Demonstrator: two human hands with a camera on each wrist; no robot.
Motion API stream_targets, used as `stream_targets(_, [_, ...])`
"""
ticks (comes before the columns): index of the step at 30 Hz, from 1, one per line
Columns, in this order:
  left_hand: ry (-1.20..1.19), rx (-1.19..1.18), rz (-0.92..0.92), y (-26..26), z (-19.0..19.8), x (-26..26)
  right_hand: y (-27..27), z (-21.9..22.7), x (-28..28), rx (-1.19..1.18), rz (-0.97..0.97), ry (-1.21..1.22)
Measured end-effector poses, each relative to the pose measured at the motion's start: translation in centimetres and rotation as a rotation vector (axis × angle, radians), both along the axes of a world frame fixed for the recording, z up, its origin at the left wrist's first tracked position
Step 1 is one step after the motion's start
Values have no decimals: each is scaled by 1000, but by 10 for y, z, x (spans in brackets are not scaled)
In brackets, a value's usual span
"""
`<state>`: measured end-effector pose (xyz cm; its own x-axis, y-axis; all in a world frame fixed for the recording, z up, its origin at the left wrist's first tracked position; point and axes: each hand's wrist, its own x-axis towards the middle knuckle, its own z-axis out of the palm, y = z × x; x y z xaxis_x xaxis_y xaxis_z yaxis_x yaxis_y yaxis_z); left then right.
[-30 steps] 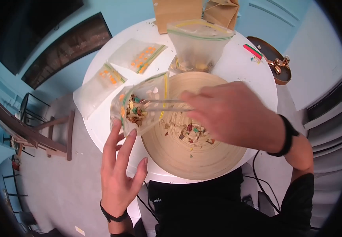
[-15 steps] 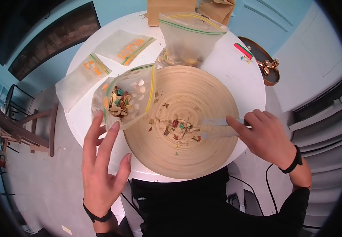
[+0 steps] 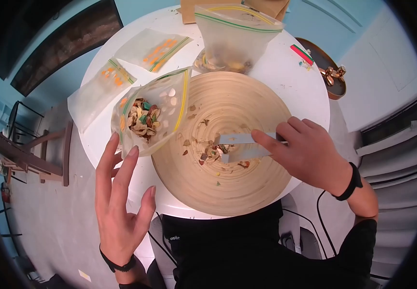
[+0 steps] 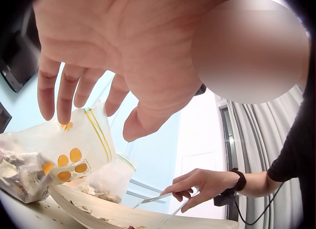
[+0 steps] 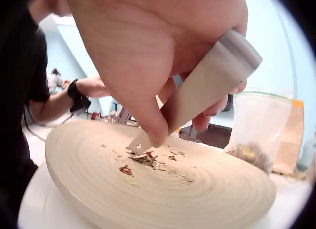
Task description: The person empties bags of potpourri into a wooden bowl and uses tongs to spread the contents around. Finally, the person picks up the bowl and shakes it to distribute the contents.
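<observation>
My right hand (image 3: 304,149) grips flat metal tongs (image 5: 212,78), thumb on one arm and fingers round the other. The tong tips are at a small heap of dried mixed pieces (image 3: 209,154) on a round wooden tray (image 3: 189,180). Left of the tray, an open zip bag (image 3: 172,113) leans over its edge with brown, cream and green dried pieces (image 3: 142,120) inside. My left hand (image 3: 121,212) has its fingers extended, with the fingertips right by the lower side of this bag. In the left wrist view the left palm faces the camera, holding nothing.
Two flat zip bags with orange marks, one upper (image 3: 145,48) and one lower (image 3: 92,101), lie at the table's left. Behind the tray stands a fuller zip bag (image 3: 232,41), with paper bags beyond. A red and green strip (image 3: 302,55) lies at the right edge.
My right hand has drawn the tongs out of the open bag to the tray's right side, then brought them left onto the heap. The left hand stays beside the bag.
</observation>
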<state>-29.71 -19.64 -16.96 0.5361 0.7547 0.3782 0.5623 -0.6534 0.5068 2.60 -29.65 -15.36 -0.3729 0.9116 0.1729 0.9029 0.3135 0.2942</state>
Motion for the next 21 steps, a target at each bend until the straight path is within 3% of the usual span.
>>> stream_targets(6, [-7, 8, -5, 1, -4, -1, 11, 10, 34, -212, -94, 283])
stream_targets(14, [-28, 87, -28, 3, -6, 3, 40, 9, 28, -286, 4, 228])
stream_targets(21, [-25, 83, -27, 3, -5, 3, 56, 1, 32, -543, -87, 379])
